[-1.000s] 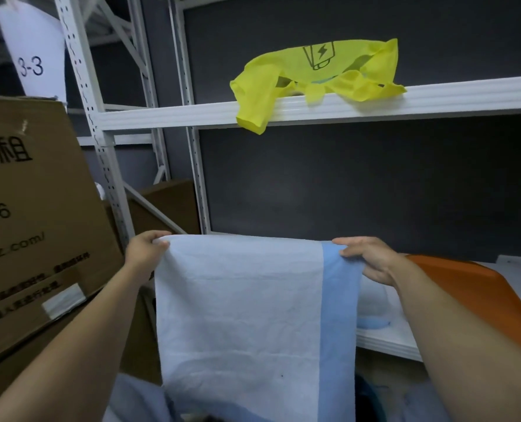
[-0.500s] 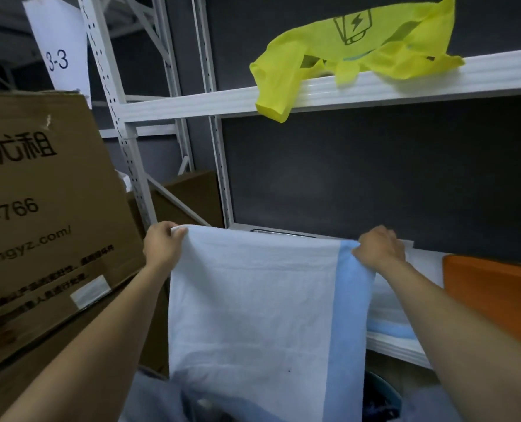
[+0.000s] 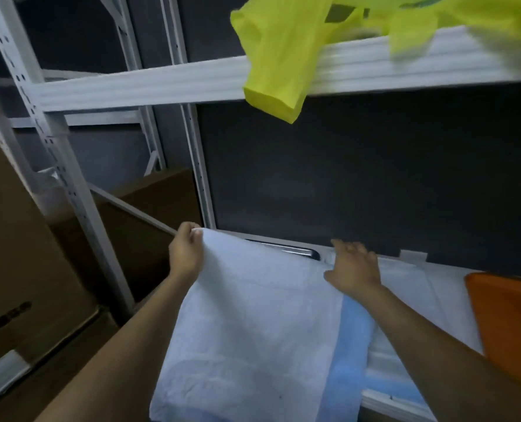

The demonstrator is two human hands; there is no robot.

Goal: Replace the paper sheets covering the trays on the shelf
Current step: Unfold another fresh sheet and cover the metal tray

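A white paper sheet [image 3: 253, 324] with a light blue border strip along its right side lies draped over the lower shelf, its front part hanging over the shelf edge. My left hand [image 3: 186, 254] pinches the sheet's far left corner. At the sheet's far right corner my right hand [image 3: 355, 266] lies flat with fingers spread, pressing the paper down. A dark tray rim [image 3: 286, 249] shows just behind the sheet's back edge. More white sheet [image 3: 411, 287] covers the shelf further right.
An orange tray [image 3: 512, 324] stands on the lower shelf at the right. A yellow vest [image 3: 299, 50] hangs off the upper shelf beam [image 3: 149, 86]. Large cardboard boxes [image 3: 25, 269] stand left of the white shelf post [image 3: 70, 190].
Both hands carried the sheet forward and down onto the shelf. My right hand let go of its corner and now lies flat on the paper; the view moved closer.
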